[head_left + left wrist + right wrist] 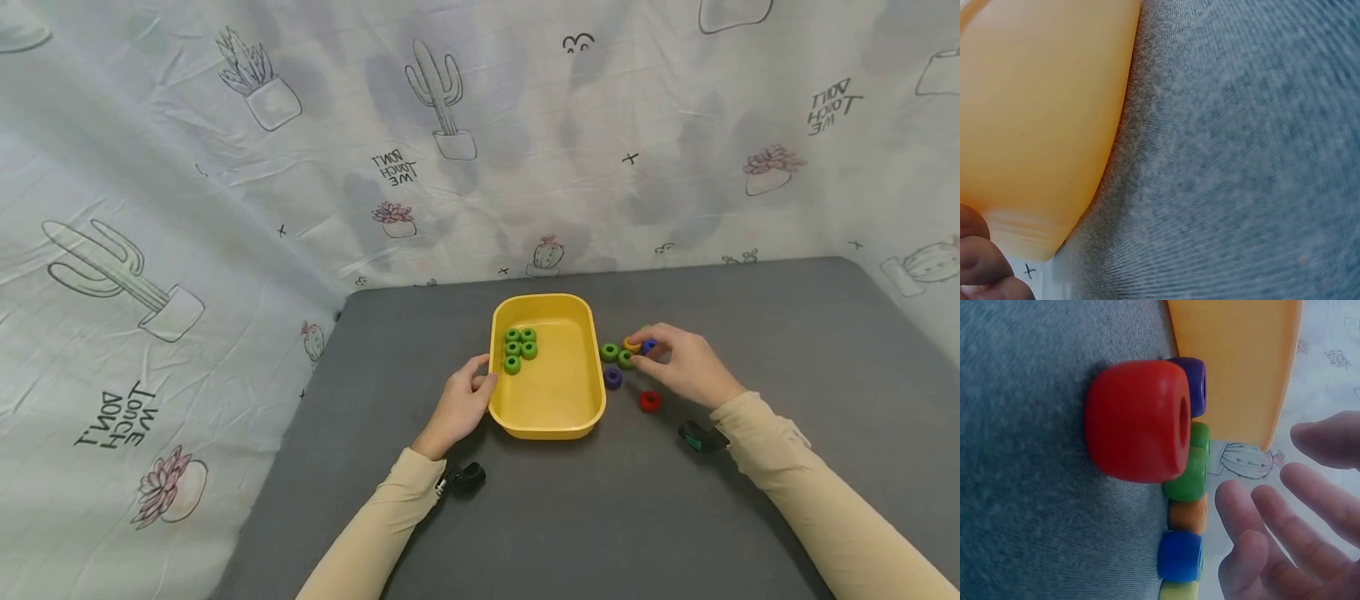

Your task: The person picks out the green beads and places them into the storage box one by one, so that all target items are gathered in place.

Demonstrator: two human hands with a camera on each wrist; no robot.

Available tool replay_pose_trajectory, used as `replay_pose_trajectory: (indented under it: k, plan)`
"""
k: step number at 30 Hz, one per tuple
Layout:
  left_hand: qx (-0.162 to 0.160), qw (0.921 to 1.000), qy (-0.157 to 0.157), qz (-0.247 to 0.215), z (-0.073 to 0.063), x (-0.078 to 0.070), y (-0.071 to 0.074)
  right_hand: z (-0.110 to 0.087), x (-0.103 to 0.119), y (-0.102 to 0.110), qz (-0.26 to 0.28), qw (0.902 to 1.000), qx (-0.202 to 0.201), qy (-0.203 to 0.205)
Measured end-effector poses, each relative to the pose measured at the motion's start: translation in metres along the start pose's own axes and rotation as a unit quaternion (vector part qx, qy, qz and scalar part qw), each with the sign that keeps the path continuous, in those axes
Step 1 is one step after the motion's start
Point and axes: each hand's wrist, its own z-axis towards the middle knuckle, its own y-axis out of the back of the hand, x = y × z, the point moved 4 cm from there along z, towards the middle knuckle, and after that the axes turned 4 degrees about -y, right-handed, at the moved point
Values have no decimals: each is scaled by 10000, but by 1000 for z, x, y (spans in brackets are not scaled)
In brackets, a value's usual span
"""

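Note:
A yellow tray [550,400] stands on the grey table, with several green beads [513,348] grouped at its left side. At the tray's left wall, my left hand [459,402] holds the rim; in the left wrist view its curled fingers [984,259] lie against the outer wall. My right hand [686,362] hovers over loose beads right of the tray, fingers spread and nothing between them. Below it are green beads [610,352], an orange bead [631,344] and a blue bead [649,346]. A purple bead [612,378] lies close to the tray, and a red bead [1138,422] sits nearer me.
The grey table [570,517] extends on all sides of the tray. A cloth [510,125] printed with cacti hangs behind it and along the left. Dark wrist devices [702,437] sit beside both cuffs. A pale yellow bead [1179,590] shows in the right wrist view.

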Motion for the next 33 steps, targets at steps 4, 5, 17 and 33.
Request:
replay_pose_trajectory:
  k: [4,5,17,33]
  plan:
    - [22,10000,7,32,0,0,1,0,-2,-2,24,10000,81,38]
    - [25,10000,6,39,0,0,1,1,-3,-3,24,9999,94,60]
    - [-9,9999,92,60,1,-3,4,0,-7,-16,47,9994,237,260]
    - [9,10000,81,34,-4,2,-2,-3,-11,-17,-11,9984,562,20]
